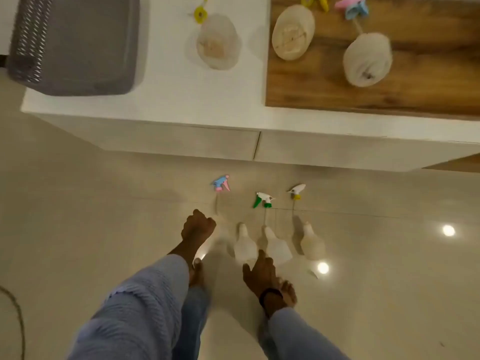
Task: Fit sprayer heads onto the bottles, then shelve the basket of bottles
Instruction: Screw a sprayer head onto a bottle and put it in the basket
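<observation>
A: Well, looking straight down through the head camera. Finding the sprayer heads where?

B: Lying on the glossy floor (78, 203), in a row just short of the white counter (168, 94). Spotting a blue-and-pink sprayer head (221, 183) on the left, a green-and-white sprayer head (263, 200) in the middle and a white-and-yellow sprayer head (297, 190) on the right, with thin dip tubes trailing back toward the bottles.

A: And finding those bottles where?

B: Lying just behind the heads, necks pointing at the counter. Seeing a blurred bottle (220, 239) beside the left hand (198, 226), then a second bottle (244, 246), a third bottle (278, 246) and a fourth bottle (313, 242), side by side.

A: Doing what with the left hand?

B: Curling the fingers (207, 222) into a tight fist right beside the blurred bottle's neck. Not managing to tell whether gripping it.

A: And with the right hand (261, 272)?

B: Reaching forward with the index finger (261, 255) stretched out and the thumb spread aside, fingertip overlapping the gap between the second bottle and the third bottle. Not managing to tell whether touching either.

A: Noticing anything up top?

B: Seeing a grey perforated basket (26, 42) sitting at the counter's left end. Also spotting a counter bottle (217, 45) lying below a yellow sprayer head (201, 13) on the white top, plus two more lying on the wooden panel (311, 87): a left panel bottle (292, 32) and a right panel bottle (367, 61), near a pink-and-blue sprayer head (354, 6).
</observation>
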